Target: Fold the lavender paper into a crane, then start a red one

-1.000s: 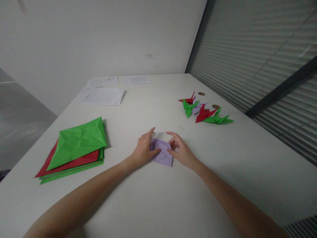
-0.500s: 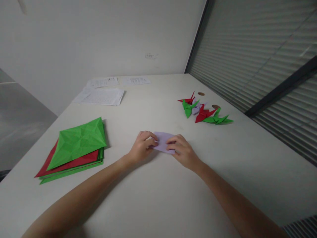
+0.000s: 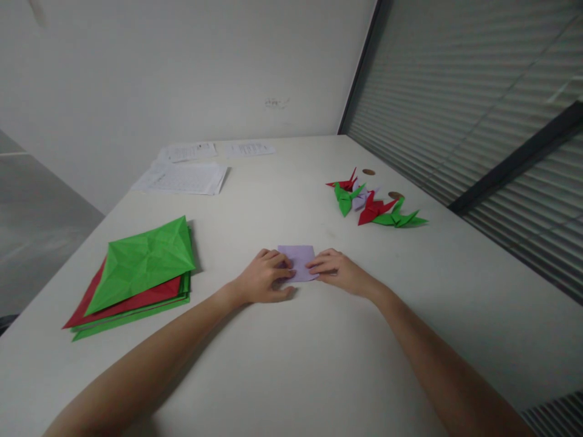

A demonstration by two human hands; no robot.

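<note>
A small folded piece of purple origami paper (image 3: 301, 258) lies on the table between my hands. My left hand (image 3: 266, 276) rests fingertips on the paper's left side. Its thumb is stretched out on the table, apart from the paper. At the right side, my right hand (image 3: 339, 271) has its fingers on the paper near its right edge, with the thumb close below them as if pinching that edge. The underside of the paper is hidden.
On the left lies a stack of creased green paper (image 3: 146, 261) and red paper (image 3: 86, 300). Several folded paper cranes (image 3: 373, 209) in red, green and purple sit at the back right. Printed sheets (image 3: 186, 179) lie farther back. Window blinds (image 3: 478, 109) border the right side.
The purple paper has gone from slightly lifted and tilted to flatter and squarer on the table. My left thumb has moved off it toward me. My right hand has flattened somewhat.
</note>
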